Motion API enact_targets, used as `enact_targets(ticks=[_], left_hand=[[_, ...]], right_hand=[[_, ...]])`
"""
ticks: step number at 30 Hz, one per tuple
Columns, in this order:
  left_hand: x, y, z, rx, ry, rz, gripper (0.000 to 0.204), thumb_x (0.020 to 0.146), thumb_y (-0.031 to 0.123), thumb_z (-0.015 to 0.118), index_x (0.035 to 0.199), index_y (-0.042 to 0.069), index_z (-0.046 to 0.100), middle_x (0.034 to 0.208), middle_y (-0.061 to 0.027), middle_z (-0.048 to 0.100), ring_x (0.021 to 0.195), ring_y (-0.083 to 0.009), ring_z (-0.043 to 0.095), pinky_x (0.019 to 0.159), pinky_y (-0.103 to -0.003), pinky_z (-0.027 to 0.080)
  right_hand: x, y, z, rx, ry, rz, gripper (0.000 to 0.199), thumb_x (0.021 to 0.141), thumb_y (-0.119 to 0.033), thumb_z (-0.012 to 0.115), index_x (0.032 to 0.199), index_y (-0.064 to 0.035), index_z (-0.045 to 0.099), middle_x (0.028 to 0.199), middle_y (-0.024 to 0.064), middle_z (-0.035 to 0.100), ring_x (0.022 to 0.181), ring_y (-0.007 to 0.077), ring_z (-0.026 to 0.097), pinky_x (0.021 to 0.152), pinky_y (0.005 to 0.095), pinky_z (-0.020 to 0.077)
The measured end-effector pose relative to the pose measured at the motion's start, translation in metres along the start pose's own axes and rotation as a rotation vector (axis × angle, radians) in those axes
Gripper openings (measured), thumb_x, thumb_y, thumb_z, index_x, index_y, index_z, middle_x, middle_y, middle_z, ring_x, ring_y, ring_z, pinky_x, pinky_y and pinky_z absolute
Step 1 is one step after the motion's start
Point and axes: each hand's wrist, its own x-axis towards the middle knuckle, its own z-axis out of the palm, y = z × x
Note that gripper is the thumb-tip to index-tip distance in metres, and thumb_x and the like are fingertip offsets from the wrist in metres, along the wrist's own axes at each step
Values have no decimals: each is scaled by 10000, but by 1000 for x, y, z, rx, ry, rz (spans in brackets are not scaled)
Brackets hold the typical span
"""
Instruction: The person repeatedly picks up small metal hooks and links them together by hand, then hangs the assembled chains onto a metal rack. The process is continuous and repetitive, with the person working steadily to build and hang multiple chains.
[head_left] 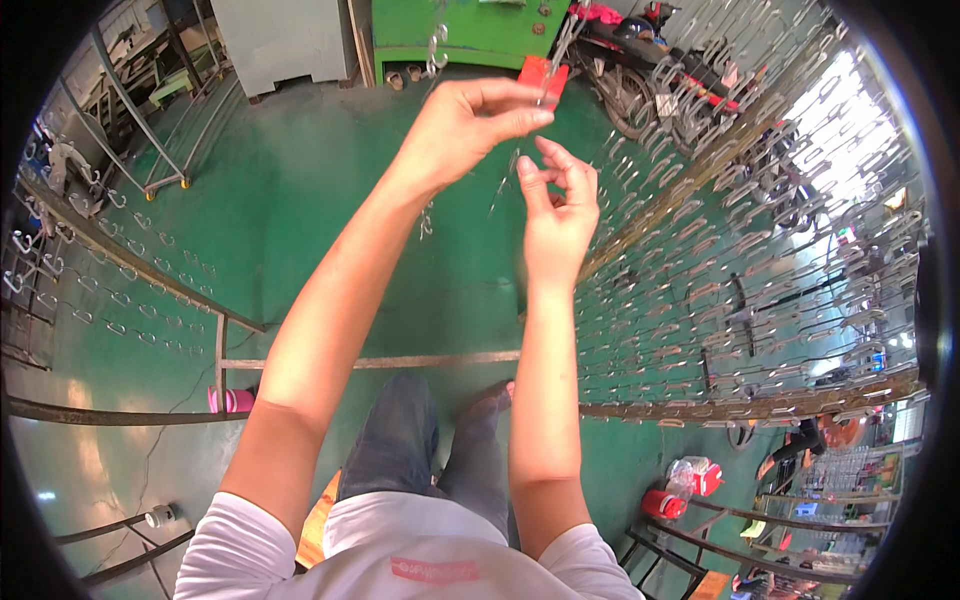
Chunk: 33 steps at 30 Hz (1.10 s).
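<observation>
My left hand reaches up and forward, its thumb and fingers closing around a thin metal hook at the low end of a hanging strand. Just below it on the right is my right hand, fingers curled and the thumb apart from the forefinger, with nothing visible between them. A thin wire piece, blurred, dangles left of the right thumb. Behind my left wrist hangs another strand of hooks, and more hooks show above that hand.
Dense rows of wire hooks hang from a rack on the right; a metal bar crosses before my legs. Smaller hook rows hang at left. Beyond are a green cabinet, a grey cabinet and a motorcycle.
</observation>
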Motion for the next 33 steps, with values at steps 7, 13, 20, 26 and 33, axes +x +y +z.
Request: enact_targets(ticks=[7, 13, 20, 26, 33], left_hand=[[-51, -24, 20, 547, 408, 318, 418, 780, 116, 742, 1181, 55, 639, 1118, -67, 675, 950, -150, 625, 876, -298, 480], [-97, -97, 79, 326, 386, 57, 168, 788, 87, 724, 954, 67, 718, 915, -53, 697, 751, -121, 611, 649, -267, 480], [-70, -204, 125, 400, 272, -269, 127, 793, 163, 723, 917, 137, 732, 819, -17, 654, 621, -157, 557, 586, -322, 468], [-46, -229, 142, 452, 259, -267, 122, 791, 181, 723, 907, 141, 728, 854, -9, 657, 667, -195, 597, 638, -351, 491], [-43, -230, 147, 492, 224, -292, 96, 780, 190, 734, 866, 150, 722, 824, 3, 654, 666, -190, 598, 628, -349, 488]], right_hand=[[-150, 55, -8, -168, -155, 278, 219, 826, -31, 663, 1040, -71, 645, 929, 63, 578, 717, 143, 558, 586, 273, 415], [-252, 90, -54, -279, -287, 490, 191, 829, -36, 662, 1018, -63, 651, 920, 71, 576, 726, 171, 566, 576, 289, 434], [-277, 99, -102, -277, -270, 676, 146, 837, -16, 653, 982, -31, 653, 909, 83, 576, 771, 171, 565, 689, 278, 474], [-277, 104, -113, -323, -281, 683, 127, 850, -38, 644, 976, -33, 656, 933, 87, 584, 775, 167, 581, 677, 274, 477], [-288, 111, -115, -287, -293, 702, 131, 868, -119, 650, 986, -65, 664, 920, 63, 575, 744, 166, 559, 617, 280, 447]])
